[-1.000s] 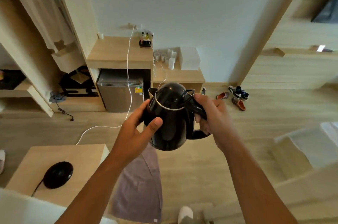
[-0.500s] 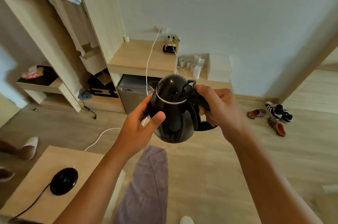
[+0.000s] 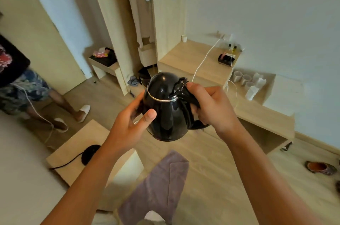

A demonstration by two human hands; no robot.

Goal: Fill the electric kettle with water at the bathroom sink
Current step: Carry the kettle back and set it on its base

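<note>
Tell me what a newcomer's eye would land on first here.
First, the shiny black kettle at centre, lid shut, held in the air by both hands: the right hand on its handle, the left hand against its side. Then its round black base, left behind on the low wooden table at lower left.

Glossy black kettle point(image 3: 165, 110) with a thin silver band under the lid. Black round base point(image 3: 90, 154) with a black cord on a pale wood table point(image 3: 73, 147). Mauve-grey towel point(image 3: 156, 188) down below. White cable point(image 3: 204, 59) across the light wood shelf point(image 3: 184, 57). White cups point(image 3: 242, 77) by a pale wall point(image 3: 266, 13). White slippers point(image 3: 83, 111), blue floral shorts point(image 3: 22, 90), an orange-lined shoe point(image 3: 319, 166) on beige plank floor point(image 3: 220, 178).
</note>
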